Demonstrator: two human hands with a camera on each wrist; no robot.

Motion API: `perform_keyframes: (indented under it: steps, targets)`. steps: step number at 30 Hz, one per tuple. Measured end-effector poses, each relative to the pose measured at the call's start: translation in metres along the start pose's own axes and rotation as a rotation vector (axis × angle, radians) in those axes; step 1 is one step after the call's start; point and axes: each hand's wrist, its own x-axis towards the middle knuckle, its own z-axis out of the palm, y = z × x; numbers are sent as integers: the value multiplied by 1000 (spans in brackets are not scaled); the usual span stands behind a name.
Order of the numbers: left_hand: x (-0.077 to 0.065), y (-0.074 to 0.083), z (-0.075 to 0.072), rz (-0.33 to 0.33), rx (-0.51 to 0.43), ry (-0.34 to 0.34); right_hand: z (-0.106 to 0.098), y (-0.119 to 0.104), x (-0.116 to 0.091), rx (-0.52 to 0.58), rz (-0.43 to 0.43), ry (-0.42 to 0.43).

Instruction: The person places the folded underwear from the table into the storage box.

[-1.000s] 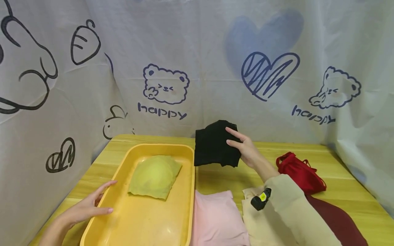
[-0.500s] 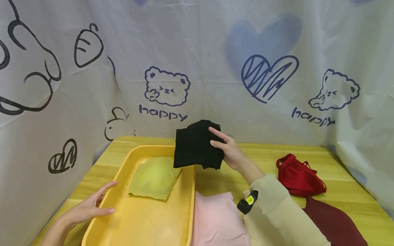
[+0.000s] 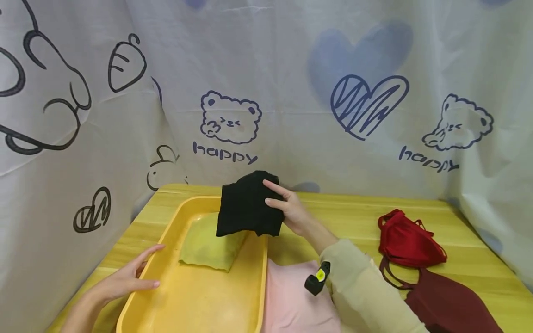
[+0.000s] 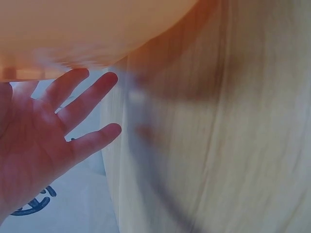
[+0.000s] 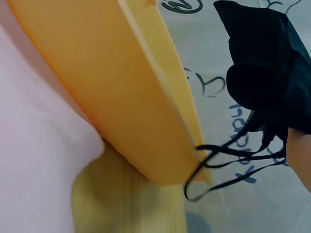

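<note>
A folded black bra [image 3: 245, 208] hangs in my right hand [image 3: 296, 215], pinched at its right side, with the thumb hidden behind the cloth. It is over the back right corner of the yellow tray [image 3: 263, 286]. Thin black straps [image 5: 233, 155] dangle below it in the right wrist view. Inside the tray lies a folded yellow-green bra [image 3: 210, 247], partly covered from sight by the black one. My left hand [image 3: 122, 280] rests at the tray's left rim; in the left wrist view its fingers [image 4: 92, 97] are straight and spread beneath the tray's wall.
Right of the tray lies a pink folded garment [image 3: 295, 296], with a beige garment [image 3: 347, 314] beside it, partly under my sleeve. Farther right are a red bra [image 3: 410, 240] and a maroon bra [image 3: 449, 296]. A white printed curtain [image 3: 291, 138] hangs behind the wooden table [image 3: 341, 208].
My right hand has carried the black bra leftward, from right of the tray to over its back right corner. My left hand has stayed at the rim.
</note>
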Motion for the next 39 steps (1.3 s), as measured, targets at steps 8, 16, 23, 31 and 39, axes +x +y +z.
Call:
perform_keyframes:
  steps: [8, 16, 23, 31, 39]
  targets:
    - [-1, -2, 1, -9, 11, -8, 17, 23, 12, -14, 53, -31]
    - [0, -4, 1, -26, -11, -15, 43, 32, 23, -36, 60, -74]
    - [2, -3, 0, -41, 1, -3, 57, 34, 30, -10, 58, -93]
    - [2, -2, -1, -32, -19, -14, 50, 59, 35, -166, 113, -57]
    - [1, 1, -1, -27, -37, -14, 41, 74, 39, -266, 143, -26]
